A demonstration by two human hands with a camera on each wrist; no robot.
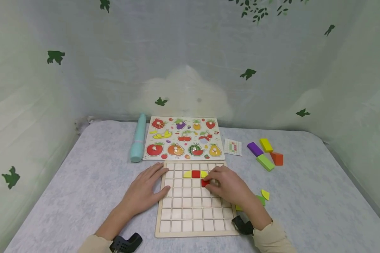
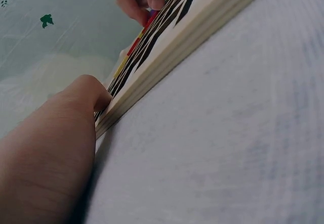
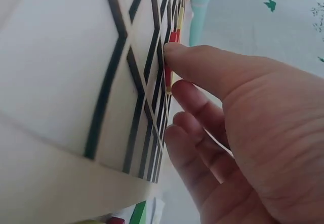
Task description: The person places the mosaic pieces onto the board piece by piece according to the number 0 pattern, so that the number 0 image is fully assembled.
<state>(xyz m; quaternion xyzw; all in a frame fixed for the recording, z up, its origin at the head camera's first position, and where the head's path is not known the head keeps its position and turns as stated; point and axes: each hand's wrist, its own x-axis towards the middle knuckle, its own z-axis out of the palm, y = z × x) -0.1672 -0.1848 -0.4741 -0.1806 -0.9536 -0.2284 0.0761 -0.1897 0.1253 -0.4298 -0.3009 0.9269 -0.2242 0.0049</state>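
Note:
A wooden grid board (image 1: 187, 225) lies flat on the table. In its second row from the top sit a red square tile (image 1: 196, 174) and, on either side of it, a yellow piece with a curved edge (image 1: 187, 174) and another yellow piece (image 1: 204, 173). My right hand (image 1: 229, 184) pinches a second red square tile (image 1: 204, 183) between thumb and fingers, one row below, partly covering it. My left hand (image 1: 145, 191) lies along the board's left edge, fingers spread, fingertips touching the frame. Its thumb meets the board's side in the left wrist view.
Behind the board are a fruit puzzle (image 1: 190, 138), a rolled teal mat (image 1: 138, 140) and a small pattern card (image 1: 233, 147). Purple (image 1: 255, 149), yellow, green and orange blocks lie at the right. Near my right wrist are a yellow piece (image 1: 265, 194) and partly hidden green pieces.

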